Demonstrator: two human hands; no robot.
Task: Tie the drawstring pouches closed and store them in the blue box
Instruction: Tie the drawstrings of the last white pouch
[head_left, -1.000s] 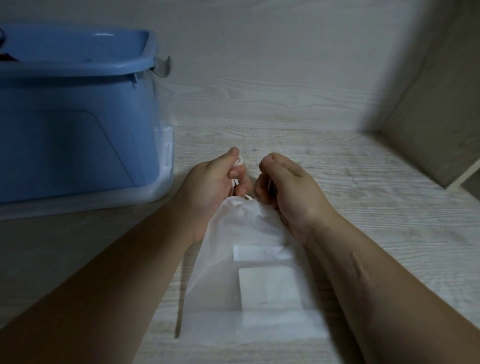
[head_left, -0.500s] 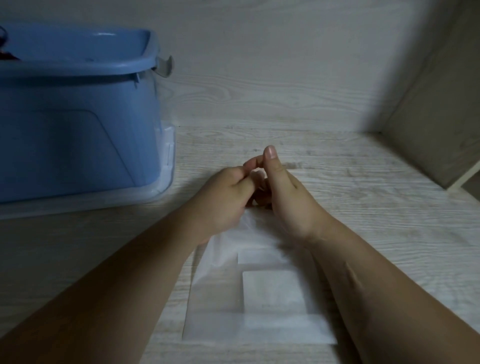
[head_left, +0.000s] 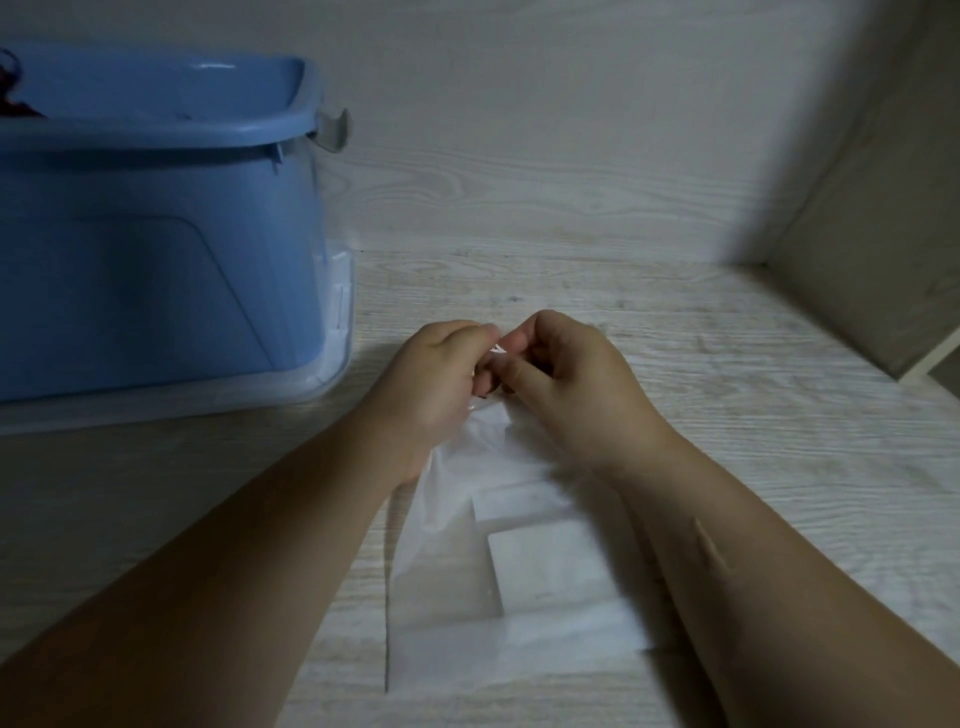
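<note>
We find the white drawstring pouch (head_left: 457, 582) lying flat on the pale wood-grain surface (head_left: 701, 364), at 6 o'clock from frame centre. Its gathered neck points to 12 o'clock. Through the thin fabric we make out a white rectangular item (head_left: 550, 566), with a narrower white strip just beyond it.

Both hands meet at the neck. The left hand (head_left: 431, 384) has its fingers curled, with thumb and forefinger pinched on the drawstring (head_left: 497, 349). The right hand (head_left: 566, 389) is likewise curled, its fingertips closed at the same spot. The cord there is thin and blurred, so we can only say that this hand appears to pinch the drawstring too. The two hands touch at the fingertips.

The blue box (head_left: 156, 260) stands at 10 o'clock from the pouch, well apart from it. It is open-topped and sits on a clear plastic base (head_left: 340, 312). A grey latch (head_left: 332, 130) hangs at its right rim corner.
</note>
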